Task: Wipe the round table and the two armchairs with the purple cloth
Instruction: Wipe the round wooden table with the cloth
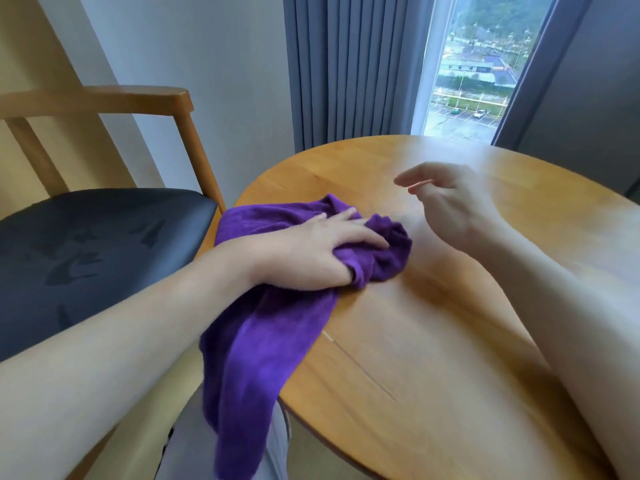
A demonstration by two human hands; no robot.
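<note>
The purple cloth (pixel 263 327) lies bunched on the left side of the round wooden table (pixel 433 323), one end hanging over the table's near-left edge. My left hand (pixel 311 251) presses on the cloth, with fingers curled into its folds. Hovering above the tabletop to the right of the cloth, my right hand (pixel 450 199) holds nothing, its fingers loosely bent. One armchair (pixel 104 251) with a black seat and a wooden frame stands close against the table on the left. No second armchair is in view.
Grey curtains (pixel 346 64) hang behind the table, beside a tall window (pixel 474 71). A pale wall runs behind the armchair. My grey-clad leg (pixel 273 455) shows below the table's near edge.
</note>
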